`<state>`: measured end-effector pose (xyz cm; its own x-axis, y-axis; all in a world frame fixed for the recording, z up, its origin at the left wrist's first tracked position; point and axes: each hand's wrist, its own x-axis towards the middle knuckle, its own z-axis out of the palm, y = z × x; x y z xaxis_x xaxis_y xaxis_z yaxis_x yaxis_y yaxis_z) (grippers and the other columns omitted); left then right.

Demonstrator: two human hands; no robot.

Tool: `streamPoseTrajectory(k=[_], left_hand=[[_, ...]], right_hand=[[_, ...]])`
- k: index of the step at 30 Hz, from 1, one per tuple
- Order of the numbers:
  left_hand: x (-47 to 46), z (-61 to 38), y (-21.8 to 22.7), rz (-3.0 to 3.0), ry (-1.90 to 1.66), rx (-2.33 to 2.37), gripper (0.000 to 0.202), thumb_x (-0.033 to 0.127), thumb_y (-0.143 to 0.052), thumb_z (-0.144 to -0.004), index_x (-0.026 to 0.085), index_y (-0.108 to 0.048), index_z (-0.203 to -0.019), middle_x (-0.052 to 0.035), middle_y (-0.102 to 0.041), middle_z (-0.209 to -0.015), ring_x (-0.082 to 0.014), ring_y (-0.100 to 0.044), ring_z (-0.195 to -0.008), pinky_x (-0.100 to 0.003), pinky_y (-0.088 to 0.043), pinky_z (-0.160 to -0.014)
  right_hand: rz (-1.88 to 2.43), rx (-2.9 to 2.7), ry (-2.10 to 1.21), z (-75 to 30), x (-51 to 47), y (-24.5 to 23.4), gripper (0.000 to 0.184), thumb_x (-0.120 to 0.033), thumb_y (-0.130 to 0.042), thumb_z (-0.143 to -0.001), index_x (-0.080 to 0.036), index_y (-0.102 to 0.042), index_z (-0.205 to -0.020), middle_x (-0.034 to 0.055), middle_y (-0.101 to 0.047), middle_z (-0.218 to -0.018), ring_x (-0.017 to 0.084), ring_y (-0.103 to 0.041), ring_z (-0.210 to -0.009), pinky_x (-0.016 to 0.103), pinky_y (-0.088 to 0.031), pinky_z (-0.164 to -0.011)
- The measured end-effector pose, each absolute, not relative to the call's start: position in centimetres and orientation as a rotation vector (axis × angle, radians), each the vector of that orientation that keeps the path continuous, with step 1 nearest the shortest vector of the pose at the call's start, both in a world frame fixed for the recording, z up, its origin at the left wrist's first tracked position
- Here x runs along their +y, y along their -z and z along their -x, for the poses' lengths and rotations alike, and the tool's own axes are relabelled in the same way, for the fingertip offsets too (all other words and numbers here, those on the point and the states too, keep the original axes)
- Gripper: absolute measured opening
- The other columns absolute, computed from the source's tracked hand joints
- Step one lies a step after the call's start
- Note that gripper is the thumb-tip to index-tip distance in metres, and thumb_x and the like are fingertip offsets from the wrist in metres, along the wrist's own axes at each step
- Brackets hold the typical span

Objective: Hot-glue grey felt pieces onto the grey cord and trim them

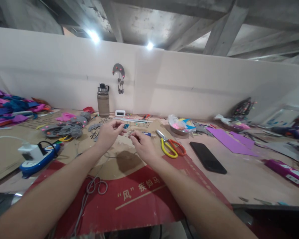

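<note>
While lamps [93,36] glow overhead, cardboard [144,217] underlies both hands [111,132] [142,144].

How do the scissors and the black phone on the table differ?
The scissors have yellow and red-orange handles; the phone is black.
The scissors have metal blades and looped handles, while the phone is a plain slab with rounded corners.
The scissors lie closer to your right hand; the phone lies farther right.
Both lie flat, and neither is held.
</note>
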<state>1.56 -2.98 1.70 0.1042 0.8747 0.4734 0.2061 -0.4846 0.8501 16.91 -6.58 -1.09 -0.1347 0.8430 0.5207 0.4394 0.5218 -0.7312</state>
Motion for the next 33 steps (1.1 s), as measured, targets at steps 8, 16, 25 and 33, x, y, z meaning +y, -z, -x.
streamPoseTrajectory(k=[8,16,25,33], left_hand=[[0.1,0.5,-1.7,-1.245,-1.706,0.814,0.015,0.026,-0.067,-0.071,0.013,-0.062,-0.076,-0.0052,-0.068,-0.072,-0.0170,-0.067,-0.070,-0.031,-0.054,-0.072],[0.1,0.6,-1.9,-1.127,-1.732,0.683,0.019,0.027,-0.070,-0.069,0.011,-0.063,-0.078,-0.0055,-0.067,-0.075,-0.0149,-0.066,-0.071,-0.030,-0.054,-0.075],[-0.6,-0.1,-1.5,-1.325,-1.603,0.774,0.025,0.033,-0.068,-0.070,0.011,-0.062,-0.082,-0.0065,-0.068,-0.073,-0.0172,-0.067,-0.071,-0.033,-0.054,-0.074],[-0.5,-0.1,-1.1,-1.311,-1.581,0.796,0.028,0.035,-0.069,-0.068,0.013,-0.060,-0.082,-0.0066,-0.069,-0.074,-0.0171,-0.067,-0.069,-0.032,-0.055,-0.071]], right_hand=[[0.858,-2.262,-0.501,-16.8,-7.1,0.6,0.028,-0.030,-0.045,-0.088,-0.018,-0.066,-0.075,0.0015,-0.064,-0.074,0.012,-0.056,-0.075,0.023,-0.039,-0.071],[1.592,-1.720,-0.218,-21.8,-3.8,-0.2,0.029,-0.034,-0.040,-0.087,-0.016,-0.063,-0.083,0.0048,-0.066,-0.075,0.015,-0.059,-0.071,0.025,-0.041,-0.065],[2.020,-1.857,-0.177,-21.3,-2.7,3.3,0.033,-0.030,-0.061,-0.071,-0.008,-0.063,-0.096,0.0209,-0.064,-0.103,0.026,-0.062,-0.094,0.027,-0.044,-0.074],[1.932,-1.671,-0.265,-21.6,-0.7,3.8,0.028,-0.022,-0.056,-0.070,-0.012,-0.060,-0.095,0.0150,-0.067,-0.087,0.023,-0.065,-0.076,0.027,-0.044,-0.061]])
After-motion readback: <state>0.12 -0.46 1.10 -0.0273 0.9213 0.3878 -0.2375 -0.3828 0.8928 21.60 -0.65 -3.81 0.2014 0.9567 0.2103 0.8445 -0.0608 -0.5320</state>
